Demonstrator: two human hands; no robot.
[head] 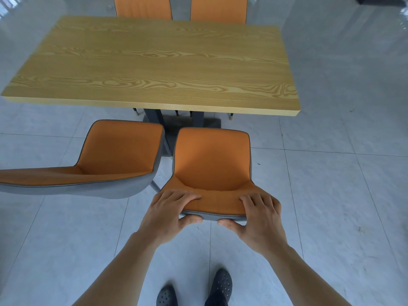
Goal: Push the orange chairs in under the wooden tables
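If I shove crooked, the bench (154, 62) post could catch a leg, or the neighbouring chair (119, 151) could snag mine (212, 160), which stands just short of the bench; my left grip (170, 208) and right grip (258, 215) clamp its backrest top.

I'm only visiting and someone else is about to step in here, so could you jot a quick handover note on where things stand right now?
Left hand: closed on the left end of the backrest top of the near right chair.
Right hand: closed on the right end of the same backrest.
That chair stands on the floor, its seat clear of the wooden table edge, not pushed in.
The near left chair is also out and turned at an angle, untouched.
Two far chairs show at the opposite side; how far in they sit cannot be told.
Left: push both near chairs under the table.
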